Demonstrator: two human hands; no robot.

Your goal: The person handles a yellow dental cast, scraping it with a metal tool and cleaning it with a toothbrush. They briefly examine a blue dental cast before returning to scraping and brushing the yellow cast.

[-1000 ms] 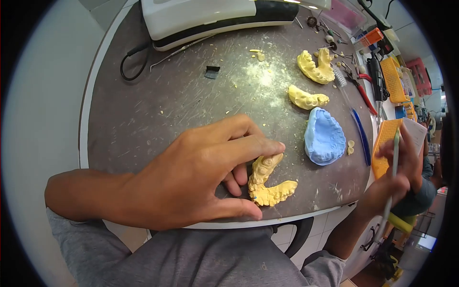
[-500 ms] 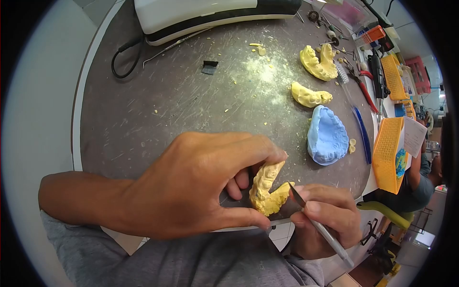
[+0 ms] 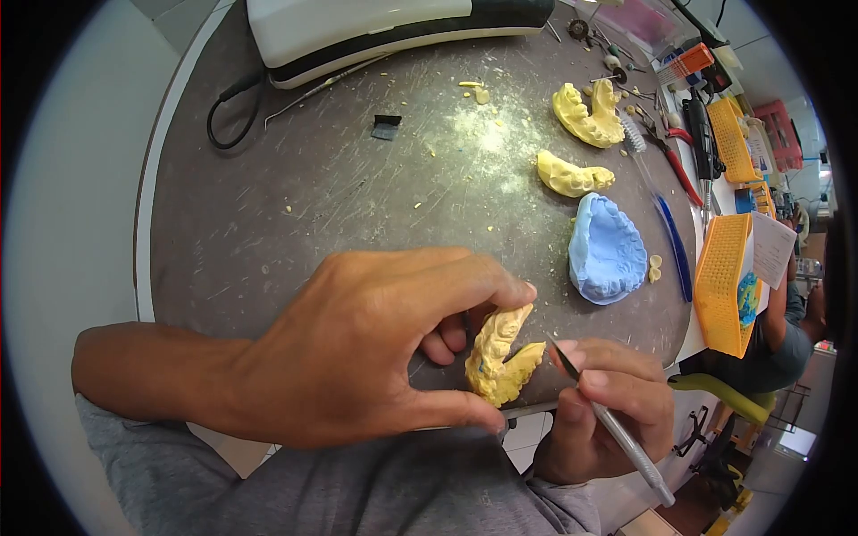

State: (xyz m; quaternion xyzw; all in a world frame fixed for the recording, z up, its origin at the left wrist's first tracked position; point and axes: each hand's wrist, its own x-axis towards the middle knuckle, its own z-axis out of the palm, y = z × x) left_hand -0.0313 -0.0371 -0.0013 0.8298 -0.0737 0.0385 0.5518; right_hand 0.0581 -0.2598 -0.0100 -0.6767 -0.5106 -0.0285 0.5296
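Observation:
Near the table's front edge, my left hand (image 3: 384, 339) grips a yellow plaster dental model (image 3: 497, 364) between thumb and index finger. The model is horseshoe-shaped, with tooth shapes along its arch. In my right hand (image 3: 617, 402) is a scalpel-like knife (image 3: 626, 442) with a metal handle, held like a pen. Its blade tip points up and left, just right of the model and apart from it. Beyond my hands lie a blue dental mould (image 3: 608, 250), a yellow partial model (image 3: 574, 175) and another yellow arch model (image 3: 588, 116).
White powder and chips lie on the brown table (image 3: 295, 170). A white-and-black device (image 3: 366, 36) stands at the back, with a thin probe (image 3: 326, 85) beside it. On the right are a blue-handled brush (image 3: 672, 241), red-handled pliers (image 3: 684, 170) and an orange basket (image 3: 722, 286). Another person (image 3: 786, 335) sits beyond.
My right hand has drawn the knife slightly right, away from the model's edge. My left hand still holds the model in nearly the same place. The view has shifted slightly.

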